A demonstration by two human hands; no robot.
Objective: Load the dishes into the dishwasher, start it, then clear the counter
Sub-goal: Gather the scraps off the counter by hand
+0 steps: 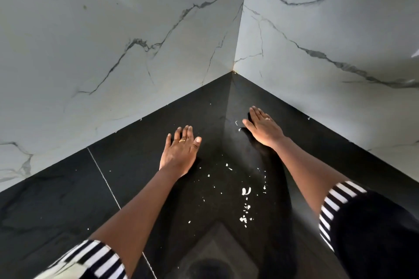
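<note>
Black stone surface [56, 199] fills the lower half of the view, meeting two white grey-veined marble walls [113, 29] at its back corner; a thin pale seam [106, 183] runs across the surface on the left side, from the left wall toward the near edge; left hand [179, 152] lies palm down left of centre, fingers straight and slightly spread, gripping nothing, a gold ring [182, 140] on one finger; whether the palm presses the stone or sits just over it cannot be told; right hand [263, 128] is further back, nearer the corner and near the right wall, palm down, fingers straight and held together pointing toward the corner, also holding nothing, a ring on it too; two small white bits [238, 126] lie just beside its thumb; white crumbs [246, 191] are scattered over the surface between the two forearms, thickest in a loose trail toward the near edge on the right forearm's side, thinner specks spread toward the left forearm; both arms are bare from the wrist up to black-and-white striped cuffs [97, 256] at the bottom corners of the view; the surface is glossy, with dark reflections under each arm.
</note>
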